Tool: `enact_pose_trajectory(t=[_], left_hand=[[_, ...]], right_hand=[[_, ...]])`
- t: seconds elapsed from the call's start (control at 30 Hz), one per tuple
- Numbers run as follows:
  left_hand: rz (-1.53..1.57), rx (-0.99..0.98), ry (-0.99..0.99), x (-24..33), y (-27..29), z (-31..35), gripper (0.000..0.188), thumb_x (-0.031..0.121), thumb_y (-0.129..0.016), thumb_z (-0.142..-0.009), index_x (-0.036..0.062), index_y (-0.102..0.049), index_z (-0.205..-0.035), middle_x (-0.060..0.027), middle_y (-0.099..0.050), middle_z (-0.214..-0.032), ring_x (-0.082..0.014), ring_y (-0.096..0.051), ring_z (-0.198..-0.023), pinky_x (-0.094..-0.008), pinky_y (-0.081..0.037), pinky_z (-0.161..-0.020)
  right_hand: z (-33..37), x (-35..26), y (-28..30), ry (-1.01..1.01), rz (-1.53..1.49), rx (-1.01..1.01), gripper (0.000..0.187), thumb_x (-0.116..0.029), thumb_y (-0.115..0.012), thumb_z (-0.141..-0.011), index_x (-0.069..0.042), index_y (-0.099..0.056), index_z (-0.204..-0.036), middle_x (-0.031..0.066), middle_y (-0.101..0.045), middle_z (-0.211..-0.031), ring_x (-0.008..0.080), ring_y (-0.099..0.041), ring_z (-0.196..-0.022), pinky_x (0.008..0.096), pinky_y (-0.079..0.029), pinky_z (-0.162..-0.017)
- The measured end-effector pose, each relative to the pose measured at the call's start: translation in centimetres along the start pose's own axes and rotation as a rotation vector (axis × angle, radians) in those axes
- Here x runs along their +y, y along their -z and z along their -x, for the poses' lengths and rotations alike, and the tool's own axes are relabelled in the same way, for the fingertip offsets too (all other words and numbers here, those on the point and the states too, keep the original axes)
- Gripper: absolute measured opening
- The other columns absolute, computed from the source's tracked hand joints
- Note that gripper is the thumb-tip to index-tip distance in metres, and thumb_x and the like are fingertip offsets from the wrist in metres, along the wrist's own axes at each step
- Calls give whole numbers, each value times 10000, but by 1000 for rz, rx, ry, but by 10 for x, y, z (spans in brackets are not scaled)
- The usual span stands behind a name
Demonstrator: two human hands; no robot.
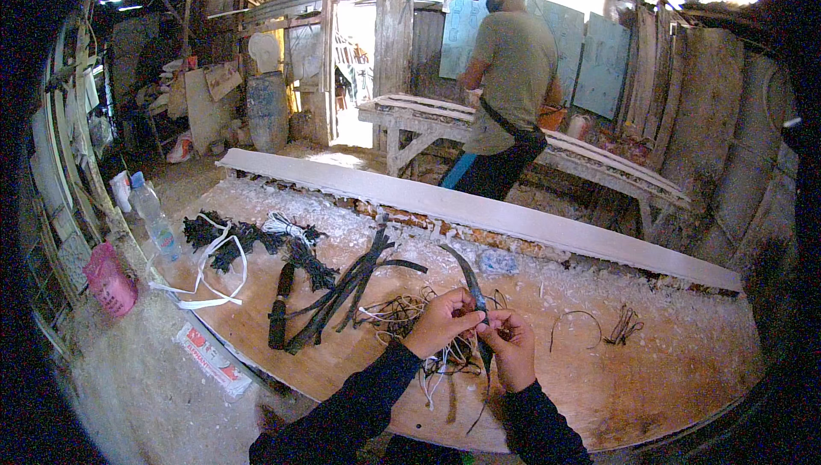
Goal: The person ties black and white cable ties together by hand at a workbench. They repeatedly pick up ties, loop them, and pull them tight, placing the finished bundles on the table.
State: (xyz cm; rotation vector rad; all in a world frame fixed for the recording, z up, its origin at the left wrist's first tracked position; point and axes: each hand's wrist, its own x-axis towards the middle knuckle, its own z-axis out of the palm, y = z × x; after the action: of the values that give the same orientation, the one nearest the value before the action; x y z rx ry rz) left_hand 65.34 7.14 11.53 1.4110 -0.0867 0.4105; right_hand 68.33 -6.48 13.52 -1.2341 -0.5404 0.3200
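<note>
Above a plywood table (684,362), both my hands grip one dark, curved strip (471,275), rubber-like in look. My left hand (446,324) pinches it from the left side. Just below, my right hand (511,352) has thumb and finger closed on the same strip, whose tapered tail hangs down between my wrists. Whether a thin cord is also between my fingertips, I cannot tell. Under my hands lies a tangle of black and white cords (395,315), partly hidden. To the left are several dark flat strips (355,281) and a black rod-shaped piece (280,307).
Bundles of black cord (224,241) and a white strap (205,298) lie at left, near a plastic bottle (156,219) and a pink bag (109,279). A long white plank (479,208) edges the table's far side. Beyond, a person (510,63) stands at a bench (428,110).
</note>
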Motion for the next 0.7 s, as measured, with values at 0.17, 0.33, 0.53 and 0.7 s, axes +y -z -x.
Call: enact_pose_trajectory(t=[0.17, 0.33, 0.53, 0.7], left_hand=[[-53, 10, 72, 1, 1, 1, 129, 113, -593, -792, 34, -492, -805, -23, -563, -689, -73, -540, -588, -195, -447, -495], [-62, -84, 81, 7, 5, 1, 122, 122, -608, -782, 43, -515, -778, -29, -578, -703, -88, -554, -586, -203, -458, -513], [-73, -143, 101, 5, 9, 0, 126, 133, -612, -781, 20, -563, -811, -10, -578, -724, -70, -541, -606, -192, -451, -523], [-48, -166, 136, 7, 11, 2, 140, 131, -608, -785, 4, -587, -840, -7, -583, -741, -61, -536, -621, -186, -450, -526]], right_hand=[[-3, 8, 4, 27, 72, 16, 139, 28, -602, -723, -57, -535, -811, -31, -502, -729, 55, -482, -654, 182, -390, -598], [-2, 13, 8, 41, 63, 12, 150, 29, -582, -736, -66, -517, -833, -16, -513, -753, 81, -487, -699, 207, -404, -638], [-6, 14, 11, -20, 28, -40, 171, 19, -578, -729, -94, -494, -826, -28, -500, -745, 74, -481, -671, 199, -381, -580], [-4, 10, 11, -124, -44, -89, 164, -5, -567, -742, -117, -478, -821, -34, -518, -728, 57, -466, -602, 180, -328, -488]])
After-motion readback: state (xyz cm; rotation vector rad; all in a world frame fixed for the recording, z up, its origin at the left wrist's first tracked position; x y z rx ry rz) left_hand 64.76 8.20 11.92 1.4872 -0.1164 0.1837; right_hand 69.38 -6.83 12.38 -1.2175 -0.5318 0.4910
